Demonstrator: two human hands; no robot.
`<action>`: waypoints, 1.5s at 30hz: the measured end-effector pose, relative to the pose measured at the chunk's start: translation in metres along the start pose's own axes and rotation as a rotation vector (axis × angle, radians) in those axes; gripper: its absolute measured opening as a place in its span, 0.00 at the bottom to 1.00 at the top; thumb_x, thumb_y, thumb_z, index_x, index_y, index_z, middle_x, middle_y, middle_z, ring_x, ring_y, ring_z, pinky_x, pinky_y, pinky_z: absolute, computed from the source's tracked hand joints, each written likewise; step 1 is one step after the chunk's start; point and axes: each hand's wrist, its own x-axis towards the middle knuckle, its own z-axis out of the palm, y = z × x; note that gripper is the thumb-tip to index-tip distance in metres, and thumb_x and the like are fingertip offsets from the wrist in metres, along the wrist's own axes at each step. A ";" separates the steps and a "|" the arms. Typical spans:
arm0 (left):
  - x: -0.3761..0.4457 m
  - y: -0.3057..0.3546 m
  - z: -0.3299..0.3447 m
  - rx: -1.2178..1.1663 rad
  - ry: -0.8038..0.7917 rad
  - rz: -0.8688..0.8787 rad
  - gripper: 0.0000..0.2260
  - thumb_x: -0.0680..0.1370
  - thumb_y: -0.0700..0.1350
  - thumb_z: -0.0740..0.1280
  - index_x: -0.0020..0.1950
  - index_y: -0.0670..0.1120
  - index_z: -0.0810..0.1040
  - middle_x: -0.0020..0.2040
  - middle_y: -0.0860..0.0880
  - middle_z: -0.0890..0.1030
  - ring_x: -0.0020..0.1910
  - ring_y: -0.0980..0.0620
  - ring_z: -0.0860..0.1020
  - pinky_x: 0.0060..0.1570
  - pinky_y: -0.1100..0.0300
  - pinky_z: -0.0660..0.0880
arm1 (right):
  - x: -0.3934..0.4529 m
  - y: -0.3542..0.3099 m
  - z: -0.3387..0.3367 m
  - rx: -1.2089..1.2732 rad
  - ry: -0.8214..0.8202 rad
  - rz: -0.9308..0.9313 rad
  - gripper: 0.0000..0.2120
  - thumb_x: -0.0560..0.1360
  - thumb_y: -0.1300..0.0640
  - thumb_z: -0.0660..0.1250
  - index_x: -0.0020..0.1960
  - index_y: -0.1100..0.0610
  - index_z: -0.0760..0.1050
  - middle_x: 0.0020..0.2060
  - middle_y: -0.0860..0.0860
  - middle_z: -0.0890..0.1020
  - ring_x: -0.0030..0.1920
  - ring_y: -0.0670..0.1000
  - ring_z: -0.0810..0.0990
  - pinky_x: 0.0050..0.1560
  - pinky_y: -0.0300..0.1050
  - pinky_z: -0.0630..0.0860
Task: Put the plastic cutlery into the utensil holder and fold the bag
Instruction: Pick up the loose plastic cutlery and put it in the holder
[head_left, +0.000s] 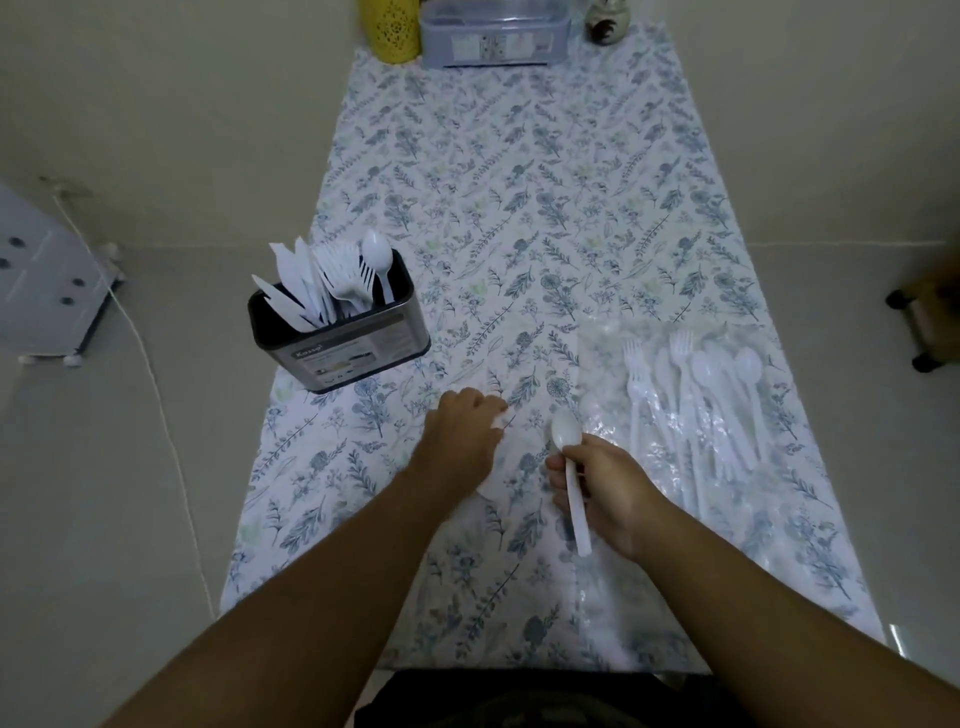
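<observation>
Two hands are at work over the floral-cloth worktop (519, 208), which fills the middle of your view. Next in size is the clear plastic bag (670, 415), lying flat to the right of the utensil holder (343, 332) and nearer to you, with a loose heap of white forks and spoons (696, 395) lying on or in it, you cannot tell which, their handles running roughly toward you. The utensil holder, a dark metal box, stands upright near the cloth's left edge, already bristling with knives, forks and one spoon.

Your right hand (602, 488) sits right of the holder and closer to you, just beside the bag's near-left corner. It is closed around the handle of a white plastic spoon (571, 478), bowl pointing away from you, long axis running near to far. Your left hand (462, 436) lies between that spoon and the holder, fingers curled down on the cloth; something small and white peeks from beneath it, but whether it grips that you cannot tell.

The holder lies up and to the left of the spoon. Your left hand is nearer it, so a handover or a cross-body reach looks likely.
</observation>
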 end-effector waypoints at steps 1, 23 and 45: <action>-0.003 -0.005 -0.001 -0.007 0.002 0.042 0.15 0.79 0.41 0.65 0.66 0.50 0.76 0.61 0.49 0.75 0.60 0.46 0.69 0.58 0.50 0.71 | 0.001 0.002 0.001 -0.005 0.009 -0.001 0.10 0.82 0.65 0.55 0.55 0.61 0.75 0.34 0.55 0.75 0.28 0.49 0.71 0.32 0.44 0.67; -0.071 0.040 -0.031 -0.834 0.161 -0.395 0.11 0.79 0.46 0.69 0.60 0.46 0.84 0.45 0.53 0.86 0.39 0.67 0.80 0.42 0.73 0.76 | -0.017 0.012 0.054 0.085 -0.127 -0.107 0.15 0.85 0.63 0.55 0.61 0.60 0.80 0.52 0.63 0.86 0.54 0.60 0.86 0.51 0.54 0.83; -0.076 0.007 -0.073 -0.652 0.371 -0.284 0.06 0.79 0.39 0.66 0.51 0.44 0.83 0.40 0.49 0.82 0.38 0.54 0.81 0.40 0.54 0.80 | -0.020 -0.009 0.094 -0.069 -0.211 -0.247 0.15 0.77 0.67 0.70 0.63 0.57 0.81 0.51 0.60 0.87 0.50 0.55 0.87 0.46 0.44 0.83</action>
